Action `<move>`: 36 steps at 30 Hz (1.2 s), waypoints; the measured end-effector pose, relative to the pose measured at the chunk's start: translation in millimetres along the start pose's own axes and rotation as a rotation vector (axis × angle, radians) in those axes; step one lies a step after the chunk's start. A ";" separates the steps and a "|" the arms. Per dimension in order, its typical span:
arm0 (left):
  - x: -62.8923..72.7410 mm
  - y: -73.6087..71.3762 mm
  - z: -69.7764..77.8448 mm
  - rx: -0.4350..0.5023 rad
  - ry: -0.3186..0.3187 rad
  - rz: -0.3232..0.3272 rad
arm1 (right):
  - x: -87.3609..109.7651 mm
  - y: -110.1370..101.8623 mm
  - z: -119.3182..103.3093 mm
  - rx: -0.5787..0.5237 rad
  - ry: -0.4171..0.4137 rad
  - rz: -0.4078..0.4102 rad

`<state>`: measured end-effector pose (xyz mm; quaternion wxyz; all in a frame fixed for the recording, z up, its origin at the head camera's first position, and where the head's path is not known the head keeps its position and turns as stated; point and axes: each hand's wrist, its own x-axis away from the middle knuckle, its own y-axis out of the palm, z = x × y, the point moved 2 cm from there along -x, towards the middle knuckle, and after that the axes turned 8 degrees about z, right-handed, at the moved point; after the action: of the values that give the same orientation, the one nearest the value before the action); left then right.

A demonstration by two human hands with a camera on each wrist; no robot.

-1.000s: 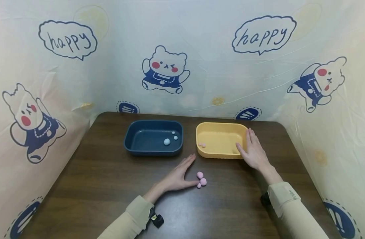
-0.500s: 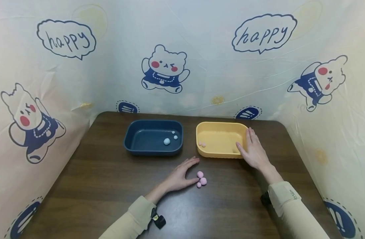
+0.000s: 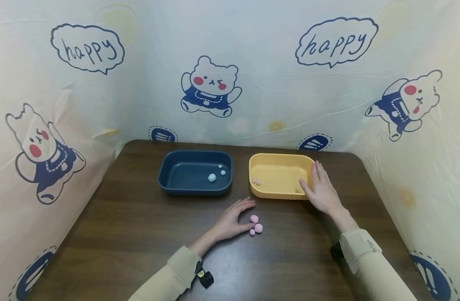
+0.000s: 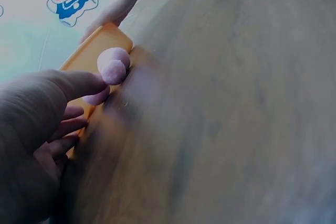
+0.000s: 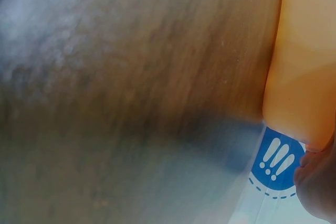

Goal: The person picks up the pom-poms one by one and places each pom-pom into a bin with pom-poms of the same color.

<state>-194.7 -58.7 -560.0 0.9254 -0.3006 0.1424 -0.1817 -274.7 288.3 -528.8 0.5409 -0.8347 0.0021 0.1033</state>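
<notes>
Three pink clay-like balls of differing size sit bunched on the brown table. My left hand is just left of them, fingers loosely bent beyond the balls and thumb reaching in at the bunch. In the left wrist view the thumb tip is right at the smallest pink ball, while the fingers hang apart. My right hand lies against the right end of the yellow tray, fingers straight along the outside and thumb over its front corner. Two small pink balls lie at that tray's left end.
Left of the yellow tray stands a dark blue tray with three light blue balls at its right side. A printed curtain rises behind the table and along both sides.
The left hand has shifted slightly right, and its fingers have bent in a little around the far side of the pink balls. The right hand stays at the yellow tray.
</notes>
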 end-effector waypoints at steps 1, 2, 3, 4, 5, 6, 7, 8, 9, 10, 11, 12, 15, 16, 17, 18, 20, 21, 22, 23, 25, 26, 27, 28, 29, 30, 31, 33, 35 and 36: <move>-0.3 0.7 0.3 0.003 -0.003 -0.003 | 0.1 0.1 0.3 0.000 0.000 0.001; -0.6 1.3 0.6 0.003 0.000 -0.003 | 0.3 0.1 0.5 0.000 0.001 0.000; -0.8 1.8 0.7 0.004 -0.001 -0.005 | 0.3 0.2 0.6 0.000 0.001 0.000; -0.8 2.3 1.0 0.003 0.001 -0.004 | 0.4 0.2 0.9 0.000 0.001 0.001; -0.9 2.8 1.1 0.000 0.006 -0.002 | 0.5 0.2 1.0 0.000 0.000 0.002; -0.9 3.3 1.2 -0.003 0.011 0.000 | 0.5 0.1 1.0 0.000 0.001 0.001; -0.9 3.7 1.3 -0.006 0.013 0.001 | 0.6 0.2 1.2 -0.001 0.001 0.000; -0.9 4.1 1.3 -0.008 0.014 0.002 | 0.7 0.3 1.3 -0.002 0.001 -0.001; -0.9 4.5 1.3 -0.009 0.014 0.004 | 0.8 0.4 1.4 -0.003 0.001 -0.001; -0.9 4.8 1.5 -0.012 0.013 0.006 | 0.9 0.5 1.5 -0.003 0.001 -0.002; -0.9 5.0 1.6 -0.012 0.011 0.009 | 0.9 0.6 1.6 -0.004 0.000 -0.002; -0.9 5.1 1.8 -0.013 0.009 0.012 | 0.8 0.7 1.7 -0.004 -0.001 -0.002; -0.9 4.9 2.3 -0.007 -0.004 0.026 | 0.4 0.9 2.1 -0.004 -0.001 -0.002; -0.8 4.8 2.2 -0.004 -0.010 0.030 | 0.2 1.0 2.2 -0.004 0.000 -0.001; -0.7 4.6 2.3 0.001 -0.015 0.034 | 0.1 0.9 2.2 -0.004 0.000 -0.001; -0.5 4.5 2.2 0.004 -0.021 0.038 | 0.0 1.0 2.3 -0.005 0.001 -0.001; -0.1 4.3 1.9 0.010 -0.030 0.045 | -0.1 0.8 2.1 -0.008 0.002 -0.002; 0.1 4.2 1.6 0.010 -0.029 0.049 | 0.0 0.6 2.0 -0.008 0.002 -0.004; 0.3 4.4 1.2 0.009 -0.028 0.053 | 0.1 0.3 1.9 -0.008 0.003 -0.005; 0.4 4.5 0.9 0.009 -0.022 0.058 | 0.2 0.1 1.8 -0.009 0.004 -0.007; 0.7 4.8 -0.2 0.000 0.004 0.077 | 0.4 -0.4 1.1 -0.008 0.005 -0.007; 0.5 4.8 -0.9 0.002 0.016 0.087 | 0.5 -0.6 0.7 -0.007 0.006 -0.006; 0.3 4.7 -1.4 0.008 0.031 0.099 | 0.4 -0.5 0.6 -0.004 0.006 -0.005; 0.2 5.0 -2.9 0.012 0.047 0.114 | 0.5 -0.6 0.1 -0.003 0.007 -0.004; 0.0 4.9 -3.7 0.027 0.053 0.128 | 0.6 -0.6 -0.3 -0.003 0.008 -0.003; -0.3 5.0 -4.7 0.036 0.064 0.143 | 0.7 -0.6 -0.6 -0.001 0.008 -0.003; -0.7 4.9 -5.4 0.053 0.069 0.156 | 0.9 -0.8 -1.2 -0.001 0.010 -0.004; -1.3 6.7 -11.0 0.073 0.091 0.192 | 1.0 -1.2 -1.5 -0.002 0.012 -0.009; -1.5 7.9 -14.2 0.093 0.099 0.225 | 1.3 -1.7 -1.7 -0.001 0.013 -0.013; -1.3 8.2 -15.0 0.093 0.108 0.240 | 1.3 -1.9 -1.7 0.000 0.013 -0.015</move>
<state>-199.5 -59.6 -576.4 0.9444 -0.2280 0.2183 -0.0922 -272.9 287.7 -526.6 0.5417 -0.8353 -0.0005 0.0939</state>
